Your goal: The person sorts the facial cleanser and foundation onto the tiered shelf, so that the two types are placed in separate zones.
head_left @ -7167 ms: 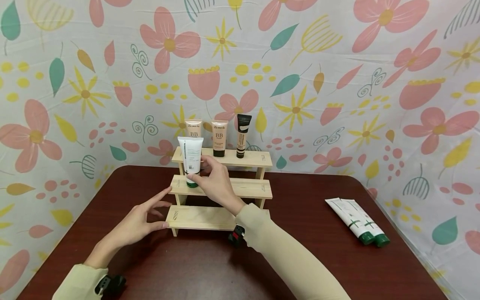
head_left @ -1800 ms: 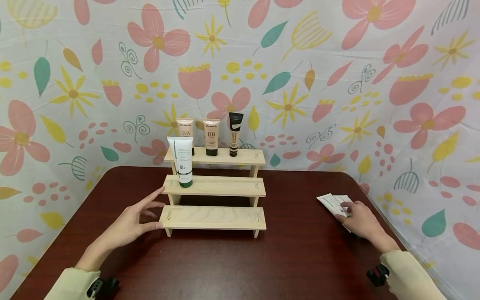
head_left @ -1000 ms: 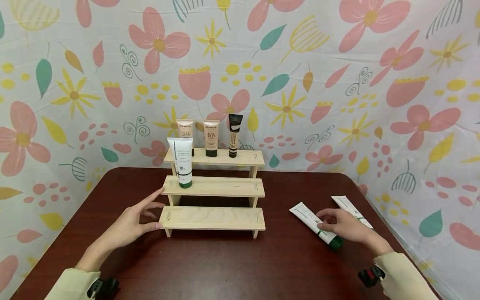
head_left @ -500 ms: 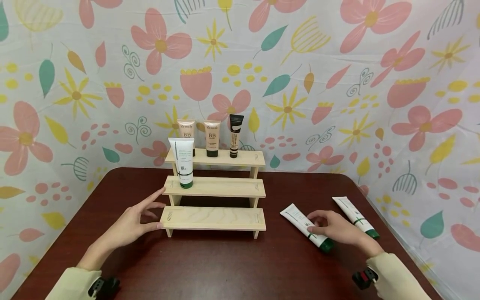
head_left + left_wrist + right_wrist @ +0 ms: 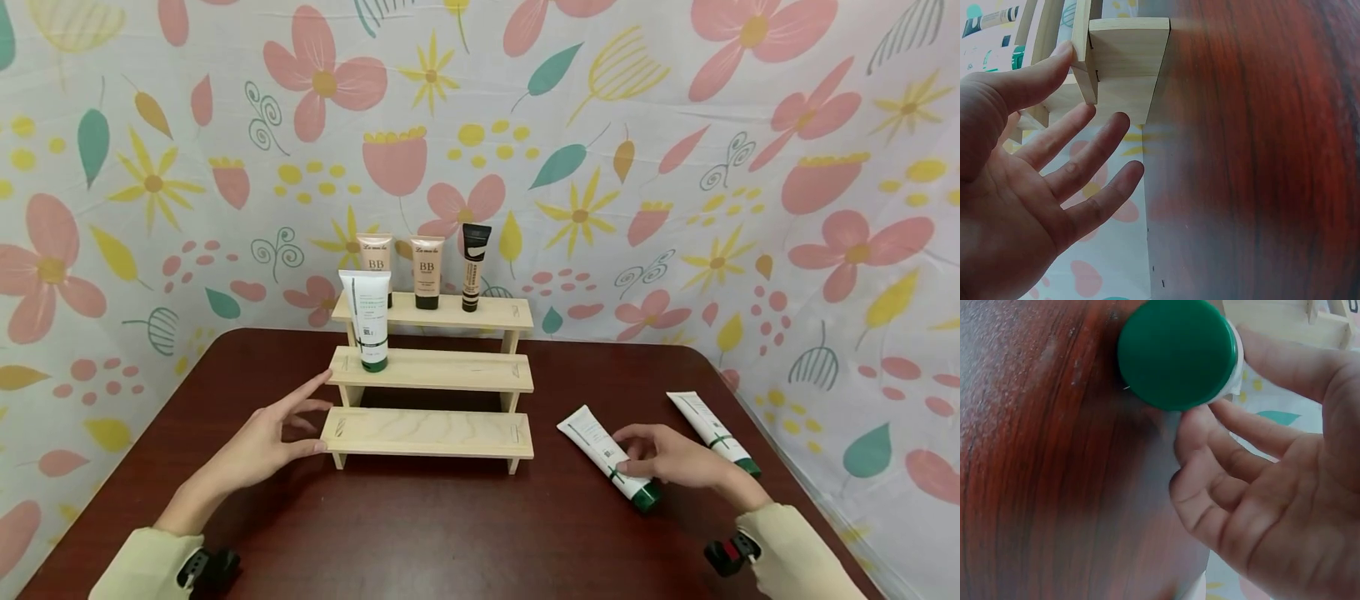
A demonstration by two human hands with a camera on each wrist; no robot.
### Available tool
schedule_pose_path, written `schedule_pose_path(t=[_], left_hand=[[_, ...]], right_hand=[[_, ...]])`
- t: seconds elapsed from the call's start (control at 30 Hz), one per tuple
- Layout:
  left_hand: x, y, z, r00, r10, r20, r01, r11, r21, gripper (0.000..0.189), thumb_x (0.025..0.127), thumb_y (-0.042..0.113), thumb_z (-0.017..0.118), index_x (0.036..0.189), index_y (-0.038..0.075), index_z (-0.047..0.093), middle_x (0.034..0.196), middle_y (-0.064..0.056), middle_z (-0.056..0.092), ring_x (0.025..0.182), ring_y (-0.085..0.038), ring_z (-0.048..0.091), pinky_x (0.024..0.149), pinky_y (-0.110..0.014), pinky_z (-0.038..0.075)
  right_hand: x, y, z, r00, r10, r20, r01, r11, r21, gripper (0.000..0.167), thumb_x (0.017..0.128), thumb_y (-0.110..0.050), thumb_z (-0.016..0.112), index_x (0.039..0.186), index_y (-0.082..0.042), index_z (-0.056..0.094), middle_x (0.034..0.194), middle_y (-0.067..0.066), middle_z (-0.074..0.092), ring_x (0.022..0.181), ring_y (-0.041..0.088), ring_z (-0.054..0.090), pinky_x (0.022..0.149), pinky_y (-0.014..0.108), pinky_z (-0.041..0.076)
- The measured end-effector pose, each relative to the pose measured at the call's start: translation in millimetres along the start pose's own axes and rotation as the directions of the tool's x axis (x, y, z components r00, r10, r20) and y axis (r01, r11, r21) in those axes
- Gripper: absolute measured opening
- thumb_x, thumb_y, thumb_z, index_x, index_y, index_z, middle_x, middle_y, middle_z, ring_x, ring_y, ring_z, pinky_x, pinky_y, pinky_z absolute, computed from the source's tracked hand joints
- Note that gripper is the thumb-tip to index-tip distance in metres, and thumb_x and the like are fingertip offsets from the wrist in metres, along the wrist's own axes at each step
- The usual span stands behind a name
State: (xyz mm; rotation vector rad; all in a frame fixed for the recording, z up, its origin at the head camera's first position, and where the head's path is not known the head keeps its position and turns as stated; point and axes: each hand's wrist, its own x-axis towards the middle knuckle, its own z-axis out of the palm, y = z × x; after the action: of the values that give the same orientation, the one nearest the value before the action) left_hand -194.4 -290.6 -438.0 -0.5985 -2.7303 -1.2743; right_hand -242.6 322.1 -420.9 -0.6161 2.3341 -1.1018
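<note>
My left hand (image 5: 258, 442) touches the left end of a three-step wooden display stand (image 5: 427, 433) with thumb and fingertips, the fingers spread and fairly straight. At the right, my right hand (image 5: 671, 457) pinches a white squeeze tube (image 5: 600, 442) low down, between thumb and curled fingers. This tube lies slanted, its green cap (image 5: 1179, 356) towards me and large in the right wrist view. A matching white tube (image 5: 367, 317) stands cap-down on the middle step's left end. Another white tube (image 5: 712, 433) lies on the table behind my right hand.
On the top step stand two beige BB cream tubes (image 5: 427, 275) and a slim black-and-beige tube (image 5: 472, 271); the left BB tube is partly hidden. A flowered cloth (image 5: 600, 167) hangs behind the dark red table (image 5: 420, 533).
Since placing a white tube on the middle step, my right hand has gone to the right pair and drawn one tube leftwards, away from the other. My left hand stays at the stand.
</note>
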Motion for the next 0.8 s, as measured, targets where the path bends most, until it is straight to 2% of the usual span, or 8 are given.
schedule_pose_path(t=[0.1,0.2,0.4,0.53,0.8], left_hand=[[0.2,1.1,-0.3,1.000,-0.008,0.004,0.008,1.000,-0.005,0.103,0.087,0.003,0.086,0.169,0.029,0.029,0.135,-0.017,0.066,0.100,-0.028,0.072,0.084,-0.047,0.059],[-0.1,2.5,-0.8,1.000,-0.006,0.008,0.006,1.000,-0.012,0.102,0.088,0.004,0.086,0.169,0.028,0.029,0.135,-0.017,0.066,0.100,-0.029,0.072,0.085,-0.048,0.059],[-0.6,5.4,-2.3,1.000,0.009,0.004,-0.009,0.999,-0.032,0.101,0.088,0.004,0.086,0.169,0.023,0.029,0.136,-0.019,0.066,0.099,-0.029,0.072,0.084,-0.049,0.059],[-0.2,4.6,-2.0,1.000,0.000,0.004,0.000,1.000,-0.025,0.102,0.088,0.003,0.086,0.169,0.026,0.029,0.136,-0.017,0.066,0.100,-0.030,0.072,0.084,-0.048,0.059],[0.4,1.8,-0.5,1.000,-0.010,0.009,0.010,1.000,-0.017,0.103,0.087,0.004,0.086,0.169,0.028,0.029,0.136,-0.016,0.066,0.100,-0.029,0.072,0.083,-0.040,0.059]], right_hand=[[1.3,-3.2,1.5,0.999,0.039,0.036,-0.038,0.999,-0.004,0.048,0.104,-0.019,0.069,0.138,0.012,0.055,0.084,0.009,0.062,0.061,0.015,0.049,0.052,0.031,0.044],[2.1,-4.0,2.5,0.996,0.063,0.063,-0.063,0.998,-0.010,0.040,0.104,-0.020,0.069,0.132,0.007,0.061,0.079,0.007,0.061,0.060,0.015,0.049,0.052,0.032,0.043],[3.4,-4.2,2.4,0.996,0.040,0.075,-0.039,0.999,-0.015,0.027,0.104,-0.020,0.069,0.120,0.001,0.067,0.073,0.003,0.058,0.057,0.010,0.045,0.050,0.029,0.040],[3.8,-4.0,4.3,0.998,0.011,0.061,-0.010,1.000,-0.017,0.024,0.104,-0.019,0.069,0.117,0.001,0.068,0.071,0.000,0.056,0.055,0.008,0.045,0.049,0.026,0.040],[4.6,-2.8,9.3,1.000,0.022,-0.011,-0.023,0.999,-0.041,0.021,0.101,-0.020,0.073,0.110,-0.001,0.070,0.068,-0.003,0.048,0.054,0.007,0.037,0.052,0.025,0.035]])
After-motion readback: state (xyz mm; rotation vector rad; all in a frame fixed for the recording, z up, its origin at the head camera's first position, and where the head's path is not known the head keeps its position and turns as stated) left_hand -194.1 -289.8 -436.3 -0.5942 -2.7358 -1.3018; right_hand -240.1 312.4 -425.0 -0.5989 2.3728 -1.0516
